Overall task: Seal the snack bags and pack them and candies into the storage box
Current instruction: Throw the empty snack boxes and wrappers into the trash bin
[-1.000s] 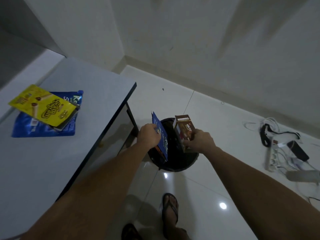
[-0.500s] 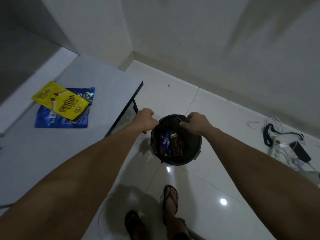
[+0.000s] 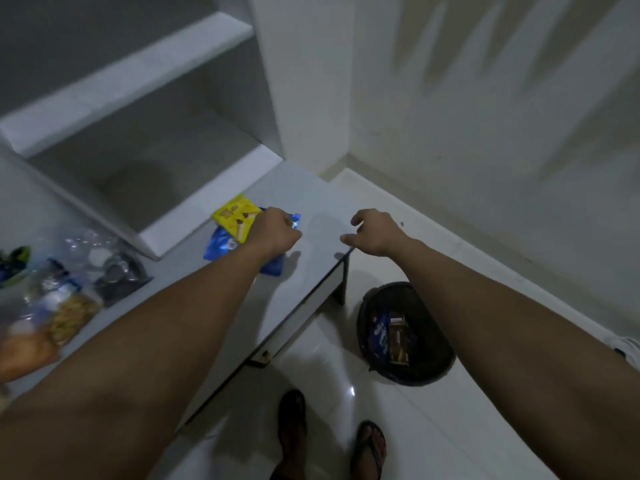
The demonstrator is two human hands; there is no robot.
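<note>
A yellow snack packet [image 3: 232,213] lies on a blue snack bag [image 3: 218,245] near the far end of the grey table [image 3: 308,271]. My left hand [image 3: 275,233] rests on both, fingers curled around the blue bag's right edge. My right hand [image 3: 375,232] hovers over the table's far right corner, fingers apart, holding nothing. On the floor to the right stands a round black storage bin [image 3: 445,368]; a blue packet [image 3: 380,336] and a brown box [image 3: 399,337] stand inside it.
Several clear bags of snacks [image 3: 65,313] lie at the table's left end, blurred. A white shelf unit [image 3: 138,98] rises behind the table. My sandalled feet [image 3: 292,424] stand on the glossy tiled floor beside the bin. A wall closes off the right.
Both hands left the bin's rim and moved up to the table. The left hand came down on the blue bag and yellow packet. The view swung left.
</note>
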